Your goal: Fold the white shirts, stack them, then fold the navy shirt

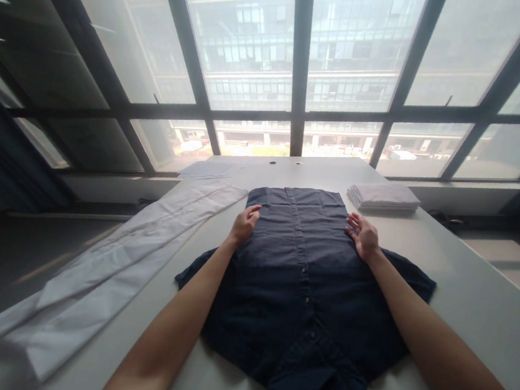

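A dark navy short-sleeved button-up shirt (pixel 274 272) lies front up on the white table, its collar toward me and its hem at the far end. My left hand (pixel 245 224) is at the shirt's left edge near the hem, fingers loosely curved with the thumb a little apart. Across from it, my right hand (pixel 362 235) rests by the right edge, its fingers spread. Both forearms pass over the sleeves and hide parts of them. The buttoned placket runs down the middle, and the collar is partly cut off at the bottom of the view.
White garments (pixel 127 249) lie lengthwise along the left side of the table (pixel 471 319), one overhanging its near left edge. A folded white stack (pixel 384 197) sits at the far right. Large windows (pixel 351 55) stand behind the table, with dark curtains (pixel 7 147) at the sides.
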The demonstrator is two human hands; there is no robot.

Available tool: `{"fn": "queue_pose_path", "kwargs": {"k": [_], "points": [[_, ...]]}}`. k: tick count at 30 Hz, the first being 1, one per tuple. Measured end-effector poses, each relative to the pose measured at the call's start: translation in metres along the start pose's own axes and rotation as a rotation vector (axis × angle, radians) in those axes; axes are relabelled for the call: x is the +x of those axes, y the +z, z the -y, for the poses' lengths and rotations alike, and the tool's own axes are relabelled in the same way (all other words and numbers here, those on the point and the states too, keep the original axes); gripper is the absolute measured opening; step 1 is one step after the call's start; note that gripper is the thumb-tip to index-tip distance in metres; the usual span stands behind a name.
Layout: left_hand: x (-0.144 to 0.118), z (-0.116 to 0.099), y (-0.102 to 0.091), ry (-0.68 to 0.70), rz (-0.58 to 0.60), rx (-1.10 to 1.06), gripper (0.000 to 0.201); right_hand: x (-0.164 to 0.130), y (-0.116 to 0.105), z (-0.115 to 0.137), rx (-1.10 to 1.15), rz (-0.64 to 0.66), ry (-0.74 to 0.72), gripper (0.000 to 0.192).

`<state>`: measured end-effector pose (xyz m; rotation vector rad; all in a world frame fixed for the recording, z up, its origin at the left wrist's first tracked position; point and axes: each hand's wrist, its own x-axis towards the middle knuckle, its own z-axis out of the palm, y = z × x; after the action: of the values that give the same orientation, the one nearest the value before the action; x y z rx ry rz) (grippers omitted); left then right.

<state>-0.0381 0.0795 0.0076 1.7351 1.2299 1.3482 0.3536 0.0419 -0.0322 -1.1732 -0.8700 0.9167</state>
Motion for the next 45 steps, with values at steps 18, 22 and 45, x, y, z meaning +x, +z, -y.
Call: {"fn": "queue_pose_path", "kwargs": {"k": [18,22,45], "points": [[-0.025,0.004,0.019,0.325,0.220,0.348,0.045,-0.034,0.023,-0.010,-1.299,0.215,-0.342,0.061],[-0.025,0.007,0.015,0.309,0.166,0.332,0.052,-0.025,0.017,-0.009,-1.171,0.134,-0.451,0.058],[-0.103,-0.023,-0.020,0.230,0.615,0.886,0.058,-0.103,-0.008,0.011,-1.301,0.530,-0.432,0.059]]}}
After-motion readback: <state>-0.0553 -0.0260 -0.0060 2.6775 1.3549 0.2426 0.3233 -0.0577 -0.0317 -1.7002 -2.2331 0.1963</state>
